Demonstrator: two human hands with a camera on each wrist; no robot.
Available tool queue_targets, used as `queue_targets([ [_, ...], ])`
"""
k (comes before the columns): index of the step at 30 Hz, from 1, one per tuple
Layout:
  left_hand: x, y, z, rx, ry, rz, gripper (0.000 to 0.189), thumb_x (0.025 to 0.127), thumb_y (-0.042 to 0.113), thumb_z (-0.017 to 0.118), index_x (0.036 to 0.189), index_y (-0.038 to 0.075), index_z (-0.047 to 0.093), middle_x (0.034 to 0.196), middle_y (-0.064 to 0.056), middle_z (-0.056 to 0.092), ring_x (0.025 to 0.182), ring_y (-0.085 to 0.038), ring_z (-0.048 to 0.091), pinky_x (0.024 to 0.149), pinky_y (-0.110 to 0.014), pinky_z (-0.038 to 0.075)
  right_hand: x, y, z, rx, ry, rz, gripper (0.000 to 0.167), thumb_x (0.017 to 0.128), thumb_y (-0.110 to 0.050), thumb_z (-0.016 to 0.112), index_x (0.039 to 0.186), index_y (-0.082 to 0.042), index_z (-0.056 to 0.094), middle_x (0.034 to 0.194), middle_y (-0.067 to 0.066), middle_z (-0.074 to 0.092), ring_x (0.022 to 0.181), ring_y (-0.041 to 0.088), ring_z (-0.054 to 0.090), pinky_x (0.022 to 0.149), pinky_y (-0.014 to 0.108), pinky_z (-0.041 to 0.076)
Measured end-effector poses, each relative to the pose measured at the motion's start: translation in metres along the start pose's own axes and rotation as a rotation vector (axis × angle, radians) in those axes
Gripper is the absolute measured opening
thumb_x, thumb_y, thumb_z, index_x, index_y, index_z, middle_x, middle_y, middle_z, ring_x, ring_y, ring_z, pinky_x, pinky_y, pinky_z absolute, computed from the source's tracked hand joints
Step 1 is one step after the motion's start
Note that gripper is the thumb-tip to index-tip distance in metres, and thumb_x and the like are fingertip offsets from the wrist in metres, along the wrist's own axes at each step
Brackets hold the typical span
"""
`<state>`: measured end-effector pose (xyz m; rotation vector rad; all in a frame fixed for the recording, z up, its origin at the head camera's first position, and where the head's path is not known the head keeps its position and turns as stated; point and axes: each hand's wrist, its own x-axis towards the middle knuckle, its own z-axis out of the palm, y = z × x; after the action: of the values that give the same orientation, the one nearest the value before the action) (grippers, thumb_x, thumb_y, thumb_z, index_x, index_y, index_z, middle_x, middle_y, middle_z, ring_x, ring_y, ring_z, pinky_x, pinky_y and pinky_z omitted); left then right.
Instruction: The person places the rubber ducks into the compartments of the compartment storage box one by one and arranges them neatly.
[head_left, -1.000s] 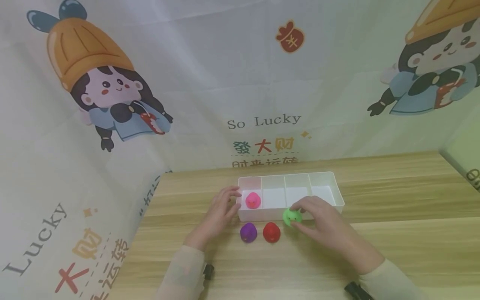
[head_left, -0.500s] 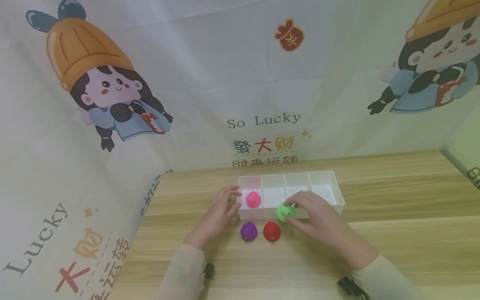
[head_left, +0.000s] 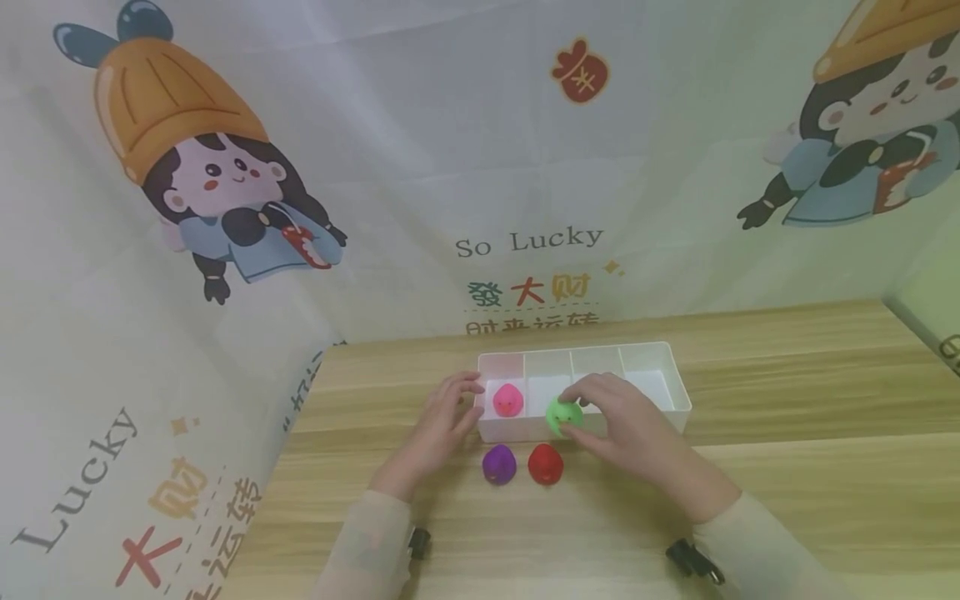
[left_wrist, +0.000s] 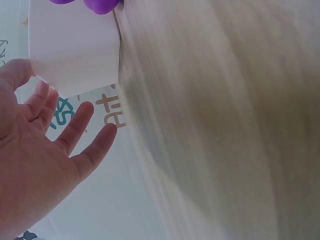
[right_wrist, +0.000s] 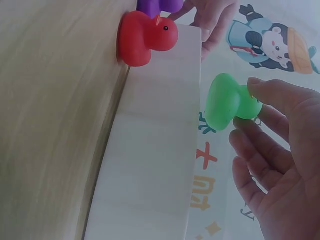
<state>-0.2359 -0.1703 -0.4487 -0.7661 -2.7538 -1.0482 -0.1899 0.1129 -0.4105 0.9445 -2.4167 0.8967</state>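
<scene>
Between thumb and fingers, my right hand (head_left: 626, 429) pinches a green rubber duck (head_left: 560, 414) by its head. In the head view the duck overlaps the front wall of a white divided box (head_left: 497, 430), before its second compartment from the left. The right wrist view shows the green duck (right_wrist: 223, 102) above the level of the box rim. My left hand (head_left: 438, 425) is at the box's left end, its fingers loosely spread and fingertips right at the wall (left_wrist: 75, 55). A pink rubber duck (head_left: 507, 402) sits in the leftmost compartment.
In front of the box, a purple rubber duck (head_left: 498, 465) and a red rubber duck (head_left: 545, 464) stand side by side on the wooden table (head_left: 570, 542). A printed cloth (head_left: 405, 167) hangs behind the table and along its left side.
My right hand has carried the green duck leftward and up over the box's front wall, from the third compartment toward the second. The left hand and the other ducks have stayed in place.
</scene>
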Motion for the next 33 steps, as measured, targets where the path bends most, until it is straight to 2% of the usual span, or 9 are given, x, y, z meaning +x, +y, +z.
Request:
queue_targets([
  [7, 0.000, 0.003, 0.000, 0.000, 0.016, -0.005, 0.027, 0.089, 0.021, 0.052, 0.114, 0.011, 0.047, 0.135, -0.001, 0.035, 0.118, -0.016, 0.032, 0.094, -0.037, 0.034, 0.008, 0.003, 0.000, -0.032, -0.009, 0.024, 0.030, 0.074, -0.032, 0.070, 0.098, -0.018, 0.058, 0.096, -0.010, 0.056, 0.087, 0.010, 0.051, 0.076, 0.026, 0.045],
  [14, 0.001, 0.003, 0.001, 0.000, 0.014, -0.002, 0.026, 0.090, 0.021, 0.051, 0.114, 0.011, 0.047, 0.135, 0.000, 0.034, 0.119, -0.018, 0.031, 0.095, -0.038, 0.034, 0.012, 0.004, 0.001, -0.023, -0.016, 0.057, 0.030, 0.074, -0.031, 0.070, 0.098, -0.017, 0.059, 0.094, -0.009, 0.056, 0.086, 0.011, 0.051, 0.076, 0.025, 0.045],
  [21, 0.000, 0.003, 0.000, -0.008, 0.008, 0.001, 0.026, 0.090, 0.019, 0.051, 0.114, 0.010, 0.047, 0.135, -0.004, 0.034, 0.119, -0.018, 0.031, 0.094, -0.038, 0.034, 0.015, 0.007, 0.010, -0.030, -0.005, 0.107, 0.030, 0.072, -0.029, 0.072, 0.097, -0.018, 0.059, 0.093, -0.010, 0.056, 0.085, 0.011, 0.052, 0.074, 0.024, 0.045],
  [28, 0.000, 0.002, 0.000, -0.028, 0.010, 0.001, 0.028, 0.089, 0.019, 0.051, 0.115, 0.009, 0.046, 0.135, -0.003, 0.033, 0.121, -0.018, 0.029, 0.094, -0.036, 0.035, 0.019, 0.010, 0.017, -0.024, 0.005, 0.100, 0.029, 0.074, -0.030, 0.070, 0.098, -0.017, 0.059, 0.094, -0.009, 0.056, 0.085, 0.010, 0.051, 0.074, 0.025, 0.045],
  [33, 0.000, 0.002, 0.000, -0.024, 0.009, 0.000, 0.027, 0.089, 0.019, 0.051, 0.114, 0.009, 0.047, 0.135, -0.004, 0.034, 0.120, -0.019, 0.030, 0.094, -0.038, 0.034, 0.020, 0.014, 0.020, -0.036, 0.003, 0.128, 0.029, 0.075, -0.031, 0.069, 0.098, -0.018, 0.058, 0.094, -0.010, 0.055, 0.085, 0.011, 0.051, 0.074, 0.024, 0.045],
])
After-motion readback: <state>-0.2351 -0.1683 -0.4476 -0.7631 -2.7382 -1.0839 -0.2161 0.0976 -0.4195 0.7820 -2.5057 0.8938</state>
